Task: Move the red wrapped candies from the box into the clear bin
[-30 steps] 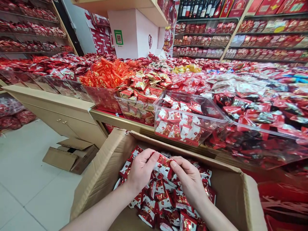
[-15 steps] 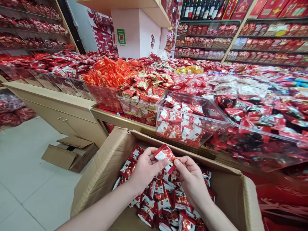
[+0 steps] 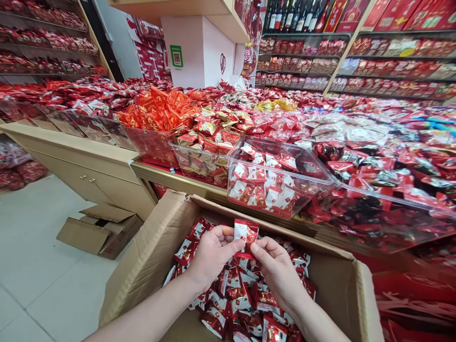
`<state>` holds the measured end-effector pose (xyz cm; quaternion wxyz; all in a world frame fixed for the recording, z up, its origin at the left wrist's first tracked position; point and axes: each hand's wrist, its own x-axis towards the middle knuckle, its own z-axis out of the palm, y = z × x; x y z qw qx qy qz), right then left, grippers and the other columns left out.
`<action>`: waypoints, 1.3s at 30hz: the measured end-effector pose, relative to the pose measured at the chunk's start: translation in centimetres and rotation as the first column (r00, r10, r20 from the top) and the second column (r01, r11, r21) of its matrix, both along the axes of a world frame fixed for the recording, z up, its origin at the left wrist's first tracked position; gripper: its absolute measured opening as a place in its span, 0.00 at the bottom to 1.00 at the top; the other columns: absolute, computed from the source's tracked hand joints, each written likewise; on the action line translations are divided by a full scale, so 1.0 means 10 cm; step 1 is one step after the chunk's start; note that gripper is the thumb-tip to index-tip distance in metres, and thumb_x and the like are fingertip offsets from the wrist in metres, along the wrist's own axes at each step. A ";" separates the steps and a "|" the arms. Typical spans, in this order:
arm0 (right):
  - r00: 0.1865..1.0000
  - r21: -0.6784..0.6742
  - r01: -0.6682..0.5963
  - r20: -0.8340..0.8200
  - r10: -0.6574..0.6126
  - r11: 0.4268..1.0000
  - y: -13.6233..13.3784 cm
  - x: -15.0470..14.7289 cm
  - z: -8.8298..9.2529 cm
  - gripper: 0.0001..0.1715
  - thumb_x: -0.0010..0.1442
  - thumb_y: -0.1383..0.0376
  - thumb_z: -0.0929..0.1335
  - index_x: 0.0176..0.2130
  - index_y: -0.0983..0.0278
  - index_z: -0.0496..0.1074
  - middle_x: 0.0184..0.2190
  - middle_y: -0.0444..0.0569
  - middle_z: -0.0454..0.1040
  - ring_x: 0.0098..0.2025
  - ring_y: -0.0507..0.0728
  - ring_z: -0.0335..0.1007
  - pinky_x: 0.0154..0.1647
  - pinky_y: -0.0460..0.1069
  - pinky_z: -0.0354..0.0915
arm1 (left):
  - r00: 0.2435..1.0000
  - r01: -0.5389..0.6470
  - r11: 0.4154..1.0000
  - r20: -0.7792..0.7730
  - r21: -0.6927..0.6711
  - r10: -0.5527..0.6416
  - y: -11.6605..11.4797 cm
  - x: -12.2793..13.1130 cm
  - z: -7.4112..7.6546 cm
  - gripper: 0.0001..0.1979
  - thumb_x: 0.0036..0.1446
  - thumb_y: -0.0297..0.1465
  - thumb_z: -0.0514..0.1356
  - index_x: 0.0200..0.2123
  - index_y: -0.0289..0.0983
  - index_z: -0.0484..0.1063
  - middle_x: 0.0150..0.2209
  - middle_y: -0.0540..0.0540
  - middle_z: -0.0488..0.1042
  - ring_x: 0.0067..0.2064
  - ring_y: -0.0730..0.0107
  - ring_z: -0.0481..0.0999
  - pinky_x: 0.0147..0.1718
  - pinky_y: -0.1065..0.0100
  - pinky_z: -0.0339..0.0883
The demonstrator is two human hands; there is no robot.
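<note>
Display worktop [image 3: 107, 149] ran across the frame's middle, heaped with red-wrapped sweets; wall shelves [image 3: 392, 57] filled the upper right. Open cardboard box [image 3: 149, 256] took the lower centre, part-filled with red-and-white packets [image 3: 242, 299]. Clear plastic bin [image 3: 281, 178] sat just above the box's far edge, holding the same kind of packets. Smaller flattened carton [image 3: 99, 230] lay on the floor, lower left. Left hand [image 3: 210, 254] and right hand [image 3: 276, 266] were both over the box, fingers pinched on one red packet [image 3: 245, 232] held upright between them, centre frame, above the pile.
</note>
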<state>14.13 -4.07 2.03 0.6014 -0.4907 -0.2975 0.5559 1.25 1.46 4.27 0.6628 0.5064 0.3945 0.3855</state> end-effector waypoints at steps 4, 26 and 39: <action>1.000 0.049 0.026 0.008 -0.027 0.998 0.02 0.02 0.02 0.15 0.44 0.61 0.70 0.35 0.61 0.67 0.30 0.43 0.69 0.30 0.50 0.63 0.32 0.45 0.60 | 0.986 0.140 0.987 -0.097 0.079 -0.132 0.00 -0.01 0.01 0.08 0.43 0.30 0.61 0.30 0.34 0.71 0.30 0.47 0.74 0.32 0.70 0.71 0.34 0.69 0.65; 0.983 0.036 0.174 -0.071 -0.171 0.984 0.00 0.04 0.10 0.10 0.48 0.59 0.68 0.27 0.65 0.67 0.22 0.40 0.66 0.24 0.47 0.57 0.26 0.43 0.56 | 0.938 0.191 0.920 -0.340 0.341 -0.068 0.01 -0.02 0.07 0.06 0.49 0.31 0.56 0.23 0.35 0.67 0.23 0.51 0.66 0.28 0.73 0.65 0.29 0.73 0.59; 0.942 0.088 -0.047 0.336 0.015 0.995 -0.07 0.04 0.12 0.12 0.52 0.57 0.64 0.32 0.64 0.66 0.25 0.44 0.68 0.25 0.50 0.61 0.25 0.44 0.59 | 0.978 0.210 0.975 -0.007 0.077 -0.210 -0.09 -0.03 0.05 0.09 0.43 0.30 0.62 0.30 0.34 0.67 0.29 0.49 0.71 0.33 0.71 0.68 0.34 0.71 0.61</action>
